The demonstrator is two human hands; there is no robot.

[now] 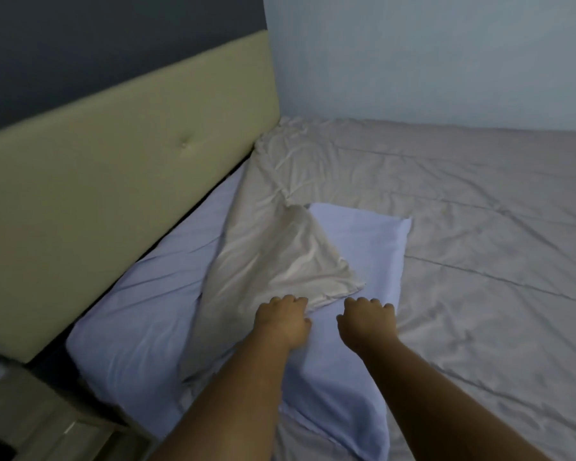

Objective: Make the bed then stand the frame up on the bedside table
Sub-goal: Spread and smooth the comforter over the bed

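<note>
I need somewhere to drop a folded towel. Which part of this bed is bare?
The grey duvet to the right, up to the wall, lies flat and bare. Near the headboard it is crowded: pillow, folded duvet corner, left hand, right hand.

Dark grey wall (80,44) directly above padded headboard (120,181); pale blue wall (429,58) meets headboard's right end, at corner.
</note>
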